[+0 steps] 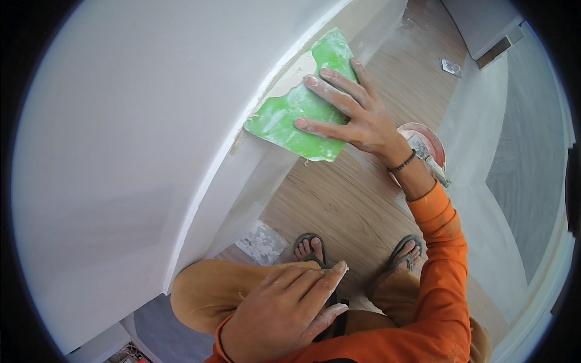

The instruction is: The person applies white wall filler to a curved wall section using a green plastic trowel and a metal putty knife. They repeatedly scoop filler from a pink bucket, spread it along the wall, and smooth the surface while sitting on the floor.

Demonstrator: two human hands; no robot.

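My right hand point(357, 112) presses a green plastic putty spreader point(296, 130) against the edge of a white wall panel point(133, 121), fingers spread over its face. Pale filler point(296, 78) lies along the spreader's upper-left side, next to the panel edge. White smears cover the rest of the spreader and my fingertips. Down by my bent left knee point(206, 290), my left hand point(281, 308) holds nothing, its fingers stretched out close together and the thumb apart. Filler coats its index fingertip and thumb.
A round reddish bucket point(433, 136) with a tool in it stands on the wood-patterned floor point(339, 193), right of my right wrist. My sandalled feet point(311, 248) are below. A white-smeared sheet point(261, 243) lies near the wall base. A small flat item point(451, 68) rests farther off.
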